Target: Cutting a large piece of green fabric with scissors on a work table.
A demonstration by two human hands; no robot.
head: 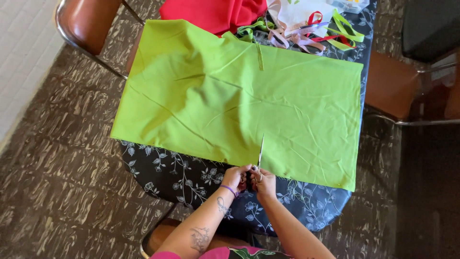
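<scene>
left hand (pixel 235 178): clenched on the scissors (pixel 259 156) handles
right hand (pixel 265 182): gripping the same handles
blades: over the green fabric (pixel 230 100)
clear box (pixel 352 5): contents unreadable

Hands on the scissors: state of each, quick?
Left hand: closed around the handles of the scissors, at the near edge of the green fabric.
Right hand: closed on the same scissor handles.

Two hands (pixel 249 180), one scissors (pixel 260 152), two chairs (pixel 86 21).
</scene>
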